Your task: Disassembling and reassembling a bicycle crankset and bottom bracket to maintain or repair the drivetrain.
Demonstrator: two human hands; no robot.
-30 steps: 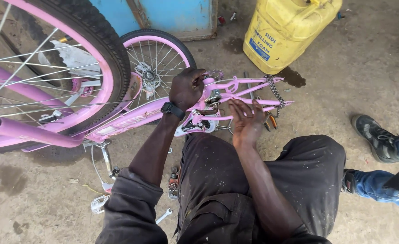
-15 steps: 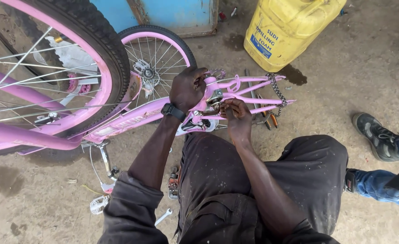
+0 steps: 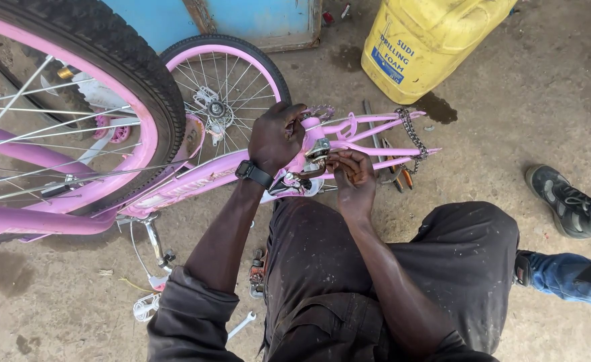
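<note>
Left hand (image 3: 277,136) gripped the pink bicycle frame (image 3: 228,171) at centre, covering the tube beneath. Right hand (image 3: 354,175) pinched narrowly at a small metal fitting (image 3: 318,150) just right of it; fingertips hid the part. Big wheel (image 3: 74,100) cut off at left.

View looking down at a person crouched over a small pink bicycle frame (image 3: 208,175) lying on a concrete floor (image 3: 510,121). The left hand (image 3: 277,136) presses on the frame beside a small spoked wheel (image 3: 225,87). The right hand (image 3: 352,175) pinches a metal brake part (image 3: 318,150) at the frame. A chain (image 3: 413,137) hangs at three o'clock. A yellow jerrycan (image 3: 429,40) stands at one o'clock. Another person's shoe (image 3: 562,200) sits at three o'clock.
</note>
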